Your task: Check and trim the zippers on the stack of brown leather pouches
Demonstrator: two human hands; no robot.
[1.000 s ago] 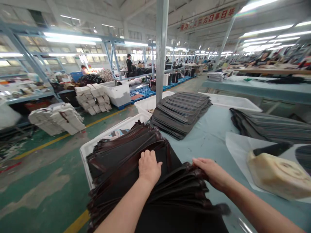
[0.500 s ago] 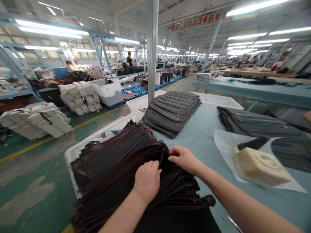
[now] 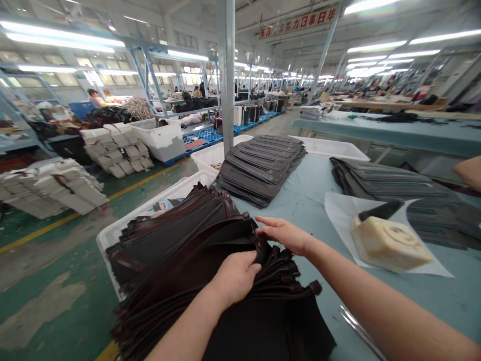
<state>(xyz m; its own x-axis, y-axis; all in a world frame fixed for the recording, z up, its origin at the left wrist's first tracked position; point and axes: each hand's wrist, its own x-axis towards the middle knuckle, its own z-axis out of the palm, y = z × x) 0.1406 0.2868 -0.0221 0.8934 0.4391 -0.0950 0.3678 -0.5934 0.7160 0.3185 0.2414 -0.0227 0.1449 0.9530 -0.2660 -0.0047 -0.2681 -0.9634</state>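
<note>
Dark brown-black leather-like panels [image 3: 180, 260] lie in a thick, fanned stack in front of me. My left hand [image 3: 236, 276] is closed on the edge of a dark panel near the stack's right side, thumb and fingers pinching it. Close beyond it, my right hand [image 3: 287, 235] has its fingers stretched out toward the panel's upper corner; whether the fingertips touch it is hard to see. Behind the stack sits a pile of grey panels [image 3: 263, 163], neatly overlapped.
The blue-covered table [image 3: 319, 281] carries a yellowish block [image 3: 391, 243] on white paper, more grey panels [image 3: 432, 210] and a thin metal tool [image 3: 361, 331]. A white bin [image 3: 108, 250] stands left of the stack; a metal post [image 3: 226, 75] rises behind. Another person's arm [image 3: 468, 173] shows at right.
My left hand has shifted right along the panel edge. My right hand's fingers have gone from a pinch to stretched out. The view has moved slightly.
</note>
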